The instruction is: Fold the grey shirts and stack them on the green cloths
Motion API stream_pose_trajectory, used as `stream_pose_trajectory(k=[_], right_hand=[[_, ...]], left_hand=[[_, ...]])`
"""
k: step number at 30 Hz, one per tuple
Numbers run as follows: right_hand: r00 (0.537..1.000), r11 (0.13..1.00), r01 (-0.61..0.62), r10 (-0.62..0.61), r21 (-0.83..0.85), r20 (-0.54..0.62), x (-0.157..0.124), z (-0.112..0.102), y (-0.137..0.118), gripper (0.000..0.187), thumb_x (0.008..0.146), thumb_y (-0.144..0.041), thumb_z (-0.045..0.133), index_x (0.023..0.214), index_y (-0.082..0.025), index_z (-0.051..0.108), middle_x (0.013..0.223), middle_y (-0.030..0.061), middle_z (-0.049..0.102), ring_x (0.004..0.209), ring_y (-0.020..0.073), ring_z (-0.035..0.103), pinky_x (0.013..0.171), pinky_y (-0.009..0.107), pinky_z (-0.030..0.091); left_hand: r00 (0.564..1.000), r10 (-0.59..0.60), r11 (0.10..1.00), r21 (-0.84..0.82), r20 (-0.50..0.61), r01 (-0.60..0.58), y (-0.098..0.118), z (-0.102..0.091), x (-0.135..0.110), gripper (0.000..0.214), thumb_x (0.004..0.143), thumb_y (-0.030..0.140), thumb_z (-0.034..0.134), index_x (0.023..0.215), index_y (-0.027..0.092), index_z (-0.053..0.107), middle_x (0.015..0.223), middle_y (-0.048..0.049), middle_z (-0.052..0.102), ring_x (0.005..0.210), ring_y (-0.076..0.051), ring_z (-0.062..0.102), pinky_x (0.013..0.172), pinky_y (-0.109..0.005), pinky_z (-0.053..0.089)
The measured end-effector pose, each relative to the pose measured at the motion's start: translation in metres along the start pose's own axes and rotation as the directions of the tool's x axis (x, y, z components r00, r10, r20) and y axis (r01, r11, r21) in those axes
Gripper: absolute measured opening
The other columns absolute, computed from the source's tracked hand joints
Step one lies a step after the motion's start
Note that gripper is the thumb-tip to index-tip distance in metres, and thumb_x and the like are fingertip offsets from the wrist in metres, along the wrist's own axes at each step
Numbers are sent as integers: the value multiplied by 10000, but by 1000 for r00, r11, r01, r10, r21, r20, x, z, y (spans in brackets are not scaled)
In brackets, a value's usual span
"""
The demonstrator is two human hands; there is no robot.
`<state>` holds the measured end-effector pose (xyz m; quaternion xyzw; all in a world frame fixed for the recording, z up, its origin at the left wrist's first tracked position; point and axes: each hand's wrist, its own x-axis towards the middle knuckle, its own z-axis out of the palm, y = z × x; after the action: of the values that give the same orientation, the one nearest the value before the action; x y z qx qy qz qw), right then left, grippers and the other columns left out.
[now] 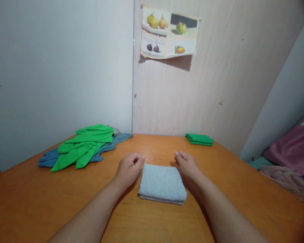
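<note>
A light grey piece of cloth [162, 184], folded into a thick, neat rectangle, lies flat on the wooden table in front of me. My left hand [130, 167] is beside its far left corner, fingers curled in and thumb pointing to the right; I see nothing in it. Just past the far right corner is my right hand [187, 163], also closed, its thumb and forefinger close together with nothing visible between them. The undersides of both hands are hidden. Whether the left thumb touches the cloth's corner is hard to tell.
On the table [152, 224], a loose heap of bright green cloth [91, 145] over blue cloth [47, 158] lies at the left. A folded green cloth [199, 139] rests at the back right. Walls stand behind, with fruit pictures [169, 32] taped up. Pink fabric [291, 145] is beyond the right edge.
</note>
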<state>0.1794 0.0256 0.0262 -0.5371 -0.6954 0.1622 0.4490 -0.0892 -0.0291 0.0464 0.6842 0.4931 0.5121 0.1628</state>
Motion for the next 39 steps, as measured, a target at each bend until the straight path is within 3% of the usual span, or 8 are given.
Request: stream_pose_trajectory(k=[5,15,23,27,30,32,35,39], right_hand=[[997,999,19,-23,50,78,-1,-3,-3,519,936,-604,412,573,-235,457,544,-11,464,537,159,458,550,287,313],[949,997,-47,24,66,313,-8,1,-1,462,881,-604,513,705,-183,590,635,-15,524,594,131,449,522,251,297],[951,999,-29,23,17,308,-5,1,-3,419,883,-558,528,802,-171,669,730,30,625,680,167,543,586,272,389],[944,995,28,-59,98,325,-8,-9,-21,376,879,-529,564,920,-176,687,855,57,671,769,189,593,679,302,449],[878,985,95,-151,144,455,-15,-25,-44,382,859,-534,614,987,-180,678,931,69,679,838,202,608,727,311,472],[796,981,156,-195,116,573,-22,-38,-58,429,823,-560,664,1040,-190,680,1021,77,678,938,225,609,814,331,480],[676,979,206,-140,-3,723,-33,-51,-71,668,722,-611,750,1253,-224,630,1222,94,636,1078,272,589,928,378,470],[620,932,335,-110,-135,777,-46,-49,-75,987,588,-593,840,1449,-250,502,1502,120,463,1344,359,426,1123,458,332]], left_hand=[[999,-32,999,-20,24,32,-10,3,3,397,898,493,527,628,205,481,613,39,452,619,-145,462,583,-244,349],[992,23,998,-61,124,-15,-13,9,-3,259,905,415,570,850,173,643,789,-18,634,741,-167,578,665,-256,434],[988,2,998,-58,157,7,-16,9,-3,270,905,429,558,867,175,642,796,-19,634,755,-171,572,671,-258,429],[991,-45,999,8,128,44,-21,10,-1,308,925,442,494,809,182,613,759,-6,618,732,-169,563,645,-258,400],[991,-99,994,62,91,94,-26,10,0,330,931,451,467,750,193,565,676,19,564,658,-155,530,589,-251,355],[990,-117,990,93,76,110,-29,10,0,338,925,453,467,711,200,533,638,32,526,629,-147,504,563,-248,322],[988,-133,986,113,83,123,-34,10,0,360,915,451,468,656,203,497,614,35,502,604,-140,478,539,-249,288],[980,-164,984,93,116,153,-38,10,-2,371,912,450,450,638,203,494,597,29,508,588,-143,479,526,-254,274]])
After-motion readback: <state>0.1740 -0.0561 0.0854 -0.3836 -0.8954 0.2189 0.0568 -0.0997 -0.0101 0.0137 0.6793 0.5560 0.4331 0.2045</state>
